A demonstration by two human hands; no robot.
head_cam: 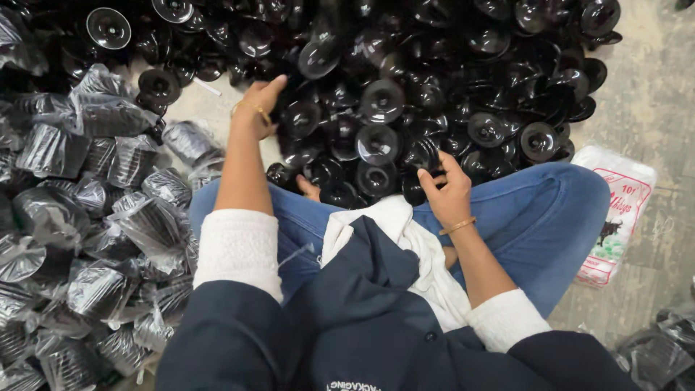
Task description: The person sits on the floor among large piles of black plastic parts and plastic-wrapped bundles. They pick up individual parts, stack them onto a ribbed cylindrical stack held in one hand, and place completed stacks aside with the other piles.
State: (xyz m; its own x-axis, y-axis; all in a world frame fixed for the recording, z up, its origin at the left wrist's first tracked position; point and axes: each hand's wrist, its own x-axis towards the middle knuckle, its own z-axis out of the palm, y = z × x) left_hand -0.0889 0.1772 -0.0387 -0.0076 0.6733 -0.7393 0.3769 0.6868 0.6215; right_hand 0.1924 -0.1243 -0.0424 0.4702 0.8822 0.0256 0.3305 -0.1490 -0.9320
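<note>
A big heap of glossy black plastic discs point(405, 94) covers the floor point(651, 108) before my knees, with clear-bagged stacks point(108, 217) piled at my left. My left hand point(259, 107) reaches half open into the heap, touching discs, gripping none that I can see. My right hand point(445, 190) pinches a short stack of discs point(418, 174) by its rims; they seem light, stiff and slippery, best taken at the edge.

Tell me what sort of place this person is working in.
Probably a small packing workshop, with the work done sitting on the floor. A big heap of black plastic discs covers the concrete floor, filled clear bags of them pile up beside it, and the right hand holds a short stack of discs.
</note>
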